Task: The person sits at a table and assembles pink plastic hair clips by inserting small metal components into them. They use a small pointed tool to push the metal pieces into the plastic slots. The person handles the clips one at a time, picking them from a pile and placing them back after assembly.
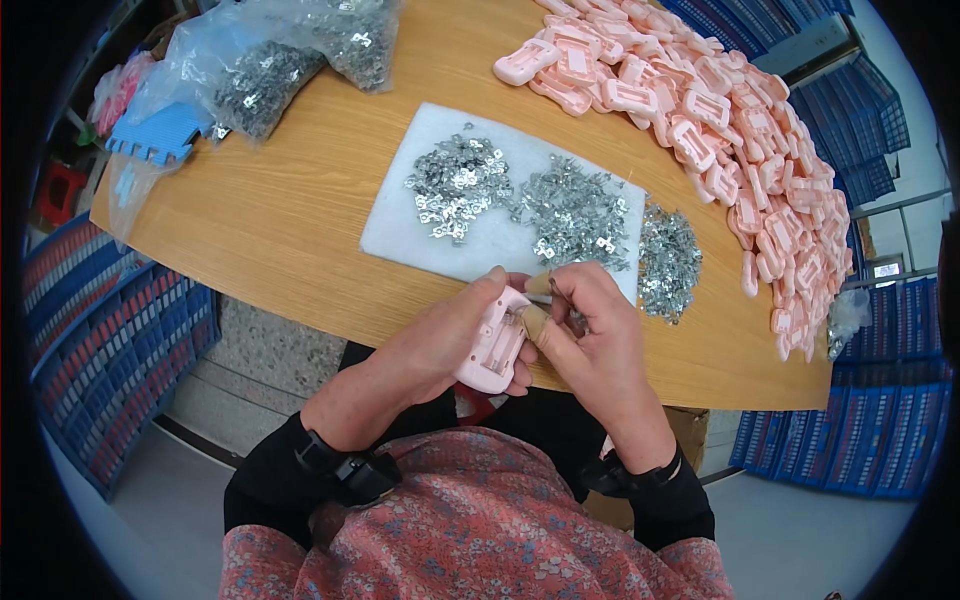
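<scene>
My left hand (440, 340) grips a pink plastic casing (492, 350) from below, near the table's front edge. My right hand (590, 335) rests against the casing's top, its taped thumb and fingers pinched together over the part; whether a small metal piece sits between them I cannot tell. Just beyond my hands lies a white foam pad (400, 215) carrying two heaps of small silver metal clips (458, 185). A third heap of clips (668, 262) lies on the wood to the pad's right.
A long pile of pink casings (740, 120) curves along the wooden table's (290, 200) right side. Clear bags of metal clips (270, 70) and a blue plastic piece (160, 132) sit at the far left. Blue stacked crates (110, 350) stand on the floor.
</scene>
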Action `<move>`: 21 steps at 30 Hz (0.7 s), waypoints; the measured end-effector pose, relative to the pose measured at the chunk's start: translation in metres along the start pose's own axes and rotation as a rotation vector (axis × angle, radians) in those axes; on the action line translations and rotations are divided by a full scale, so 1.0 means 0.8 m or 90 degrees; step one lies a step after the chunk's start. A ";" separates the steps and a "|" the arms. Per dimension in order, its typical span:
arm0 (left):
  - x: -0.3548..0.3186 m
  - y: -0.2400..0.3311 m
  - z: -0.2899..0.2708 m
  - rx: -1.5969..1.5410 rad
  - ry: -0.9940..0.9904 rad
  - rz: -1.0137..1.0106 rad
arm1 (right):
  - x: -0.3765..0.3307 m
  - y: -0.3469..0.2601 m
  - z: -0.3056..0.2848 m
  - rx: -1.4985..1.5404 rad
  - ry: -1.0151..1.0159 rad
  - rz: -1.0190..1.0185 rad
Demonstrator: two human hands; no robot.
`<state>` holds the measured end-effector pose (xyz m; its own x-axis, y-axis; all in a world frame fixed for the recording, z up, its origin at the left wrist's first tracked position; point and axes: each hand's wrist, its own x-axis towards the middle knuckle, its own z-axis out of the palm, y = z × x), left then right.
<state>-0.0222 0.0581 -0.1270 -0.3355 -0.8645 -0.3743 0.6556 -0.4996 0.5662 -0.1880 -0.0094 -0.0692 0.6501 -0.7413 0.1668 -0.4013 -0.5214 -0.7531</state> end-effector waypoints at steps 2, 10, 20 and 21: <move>0.001 -0.002 -0.002 0.004 -0.005 0.008 | -0.004 0.001 -0.003 -0.036 -0.033 -0.039; 0.001 -0.003 0.000 0.018 -0.003 0.013 | 0.003 0.006 -0.003 -0.147 -0.042 -0.199; 0.001 -0.002 0.003 -0.012 0.019 0.008 | -0.004 0.022 0.012 -0.041 0.018 -0.062; 0.001 -0.001 0.003 -0.012 0.015 0.008 | -0.005 0.021 0.013 -0.041 0.021 -0.055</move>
<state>-0.0245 0.0578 -0.1262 -0.3107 -0.8690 -0.3851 0.6721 -0.4874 0.5575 -0.1905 -0.0110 -0.0894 0.6627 -0.7053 0.2516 -0.3859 -0.6096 -0.6925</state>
